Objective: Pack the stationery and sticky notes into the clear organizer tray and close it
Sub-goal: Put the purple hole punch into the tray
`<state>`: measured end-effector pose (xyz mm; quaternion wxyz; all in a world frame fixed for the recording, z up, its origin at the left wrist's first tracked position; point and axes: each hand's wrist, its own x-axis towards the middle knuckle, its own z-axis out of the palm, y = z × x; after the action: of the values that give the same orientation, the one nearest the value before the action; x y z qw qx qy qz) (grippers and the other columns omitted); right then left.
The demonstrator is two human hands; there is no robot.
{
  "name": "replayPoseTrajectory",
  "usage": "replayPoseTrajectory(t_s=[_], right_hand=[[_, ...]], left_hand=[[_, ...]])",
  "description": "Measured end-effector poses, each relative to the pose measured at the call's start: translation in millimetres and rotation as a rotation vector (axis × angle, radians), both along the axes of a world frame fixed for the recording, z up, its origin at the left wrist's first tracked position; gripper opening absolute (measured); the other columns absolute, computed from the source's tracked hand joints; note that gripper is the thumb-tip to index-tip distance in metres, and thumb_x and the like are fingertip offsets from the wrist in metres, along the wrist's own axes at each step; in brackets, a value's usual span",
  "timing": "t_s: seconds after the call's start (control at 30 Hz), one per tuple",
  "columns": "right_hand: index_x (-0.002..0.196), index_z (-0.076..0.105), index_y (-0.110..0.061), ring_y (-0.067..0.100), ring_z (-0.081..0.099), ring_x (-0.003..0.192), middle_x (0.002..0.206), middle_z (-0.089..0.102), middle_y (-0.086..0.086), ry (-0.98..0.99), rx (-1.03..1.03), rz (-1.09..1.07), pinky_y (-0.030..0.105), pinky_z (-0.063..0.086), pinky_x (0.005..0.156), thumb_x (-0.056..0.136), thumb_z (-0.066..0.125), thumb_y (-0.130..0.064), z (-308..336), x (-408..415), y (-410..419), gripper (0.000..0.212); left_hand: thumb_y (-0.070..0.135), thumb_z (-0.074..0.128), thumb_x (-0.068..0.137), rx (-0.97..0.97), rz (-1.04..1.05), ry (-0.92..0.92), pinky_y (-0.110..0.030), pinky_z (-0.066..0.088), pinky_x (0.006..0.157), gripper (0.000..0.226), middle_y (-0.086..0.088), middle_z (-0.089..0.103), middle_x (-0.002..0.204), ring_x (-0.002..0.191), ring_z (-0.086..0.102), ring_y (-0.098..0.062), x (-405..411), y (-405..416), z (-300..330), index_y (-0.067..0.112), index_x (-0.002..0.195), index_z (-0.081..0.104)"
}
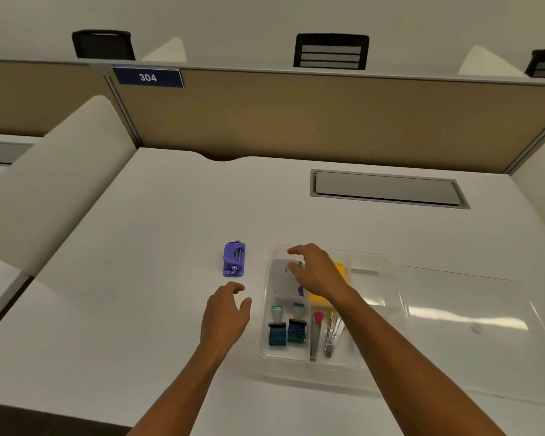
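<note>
Fingers of the right hand loosely spread and slightly curled, hovering over the far-left compartment of the clear organizer tray, just above a white box; whether the fingertips touch the box cannot be told. Fingers of the left hand relaxed and apart, holding nothing, palm down just left of the tray.

Tray lying flat on the white desk, long axis running left to right, open at the top. Inside the tray: white box with its long axis pointing away from the viewer, small print on it too blurred to read; beside it to the right, a yellow sticky note pad, partly hidden by the right wrist. In the near-left compartment, two teal stamps side by side, handles pointing away. Right of those, a red-handled tool and metal clips, lengthwise front to back.

Clear lid flat on the desk, touching the tray's right side. Purple hole punch left of the tray, apart from it, long axis front to back.

Both forearms reaching forward from the bottom edge, right one crossing over the tray.

Beyond the tray, a grey cable hatch, then a tan partition bearing a blue plate reading "304".
</note>
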<state>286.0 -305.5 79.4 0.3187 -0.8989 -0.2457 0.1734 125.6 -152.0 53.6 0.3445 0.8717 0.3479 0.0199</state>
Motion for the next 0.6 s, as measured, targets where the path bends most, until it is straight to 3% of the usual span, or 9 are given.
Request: replayPoseTrajectory(t_s=[0.1,0.23,0.6], right_hand=[[0.133,0.054,-0.026,0.022,0.053,0.122,0.139,0.050,0.002,0.012,-0.003,-0.005,0.035,0.044,0.102,0.095,0.058,-0.031,0.1,-11.7,28.1,0.039],[0.131,0.056,-0.026,0.019,0.057,0.114,0.134,0.055,0.001,-0.002,-0.057,0.018,0.034,0.048,0.097,0.094,0.059,-0.031,-2.9,-24.5,69.2,0.037],[0.134,0.053,-0.019,0.022,0.059,0.108,0.128,0.059,0.006,-0.017,-0.237,0.071,0.030,0.046,0.087,0.092,0.061,-0.028,-25.3,-30.2,135.5,0.043]], left_hand=[[0.037,0.061,0.090,0.054,-0.024,0.001,-0.034,0.045,0.099,0.039,0.001,0.055,0.133,0.119,0.054,-0.018,-4.9,11.7,-3.9,0.025,0.127,0.053],[0.041,0.056,0.092,0.255,-0.134,-0.001,-0.032,0.038,0.106,0.044,0.002,0.050,0.140,0.129,0.046,-0.016,-14.0,28.9,-11.3,0.026,0.132,0.049],[0.058,0.040,0.093,0.239,-0.268,0.164,-0.038,0.017,0.119,0.063,0.002,0.017,0.160,0.148,0.012,-0.020,-21.1,64.4,-45.1,0.027,0.147,0.029]])
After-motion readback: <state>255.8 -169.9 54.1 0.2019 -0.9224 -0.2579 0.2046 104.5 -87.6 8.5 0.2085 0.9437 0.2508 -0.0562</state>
